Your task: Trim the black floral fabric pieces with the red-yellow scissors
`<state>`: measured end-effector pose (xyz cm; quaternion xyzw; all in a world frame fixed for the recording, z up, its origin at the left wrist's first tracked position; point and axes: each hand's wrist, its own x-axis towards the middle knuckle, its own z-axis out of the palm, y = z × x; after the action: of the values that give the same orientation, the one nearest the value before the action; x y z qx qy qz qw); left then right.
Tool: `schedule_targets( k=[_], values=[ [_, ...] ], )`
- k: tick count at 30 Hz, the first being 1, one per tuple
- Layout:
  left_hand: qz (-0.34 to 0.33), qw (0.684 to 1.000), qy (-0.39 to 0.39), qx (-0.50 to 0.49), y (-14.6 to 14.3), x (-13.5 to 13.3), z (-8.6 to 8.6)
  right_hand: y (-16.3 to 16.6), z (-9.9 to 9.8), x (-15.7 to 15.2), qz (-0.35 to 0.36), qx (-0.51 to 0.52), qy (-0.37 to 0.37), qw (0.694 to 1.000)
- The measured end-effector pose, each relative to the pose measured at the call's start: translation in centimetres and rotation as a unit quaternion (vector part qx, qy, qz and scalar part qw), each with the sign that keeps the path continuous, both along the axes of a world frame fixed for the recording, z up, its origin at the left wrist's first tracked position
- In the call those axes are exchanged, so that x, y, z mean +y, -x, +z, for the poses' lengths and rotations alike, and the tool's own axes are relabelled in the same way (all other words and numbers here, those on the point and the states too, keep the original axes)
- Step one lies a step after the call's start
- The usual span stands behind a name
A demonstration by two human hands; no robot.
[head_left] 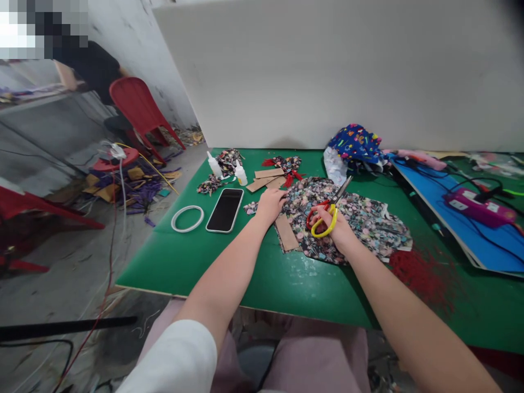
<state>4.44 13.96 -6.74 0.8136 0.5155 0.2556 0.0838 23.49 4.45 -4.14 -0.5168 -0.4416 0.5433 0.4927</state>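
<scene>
My right hand (335, 226) grips a pair of scissors (329, 210) with one red and one yellow handle loop, blades pointing up and to the right over a piece of dark floral fabric (360, 224) spread on the green table (245, 273). My left hand (270, 204) rests on the left edge of that fabric, fingers curled down onto it. A brown cardboard strip (286, 232) lies partly under the fabric between my hands.
A black phone (225, 210) and a white ring (187, 218) lie left of my hands. Two glue bottles (227, 169), cardboard strips (268, 177) and fabric scraps sit behind. Blue patterned cloth (356, 143), a blue board (450, 224) with a purple tool (478, 207) are right. Red chairs (139, 112) stand left.
</scene>
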Motion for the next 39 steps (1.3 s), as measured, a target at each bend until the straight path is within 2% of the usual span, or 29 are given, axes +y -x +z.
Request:
schedule_targets(
  k=[5,10,17,21,26,39],
  values=[
    [0.011,1.0,0.004,0.015,0.3,0.6,-0.4,0.0,0.0,0.0,0.003,-0.006,-0.001,1.0],
    [0.054,0.998,-0.006,0.014,0.4,0.3,-0.5,-0.1,-0.4,0.2,0.004,-0.011,-0.006,1.0],
    [0.07,0.997,-0.036,-0.021,1.2,-1.5,1.4,-0.1,-0.4,0.2,-0.016,-0.013,-0.032,0.999],
    [0.047,0.998,-0.031,-0.026,2.1,-4.1,2.3,-0.1,-0.3,0.2,-0.04,0.006,-0.067,0.997],
    [-0.005,1.0,0.002,-0.003,2.7,-6.9,2.4,-0.6,-0.4,0.1,-0.05,0.027,-0.095,0.994],
    [-0.092,0.992,0.049,0.064,2.4,-10.3,3.1,0.2,-1.0,0.0,-0.021,0.019,-0.076,0.997]
  ],
)
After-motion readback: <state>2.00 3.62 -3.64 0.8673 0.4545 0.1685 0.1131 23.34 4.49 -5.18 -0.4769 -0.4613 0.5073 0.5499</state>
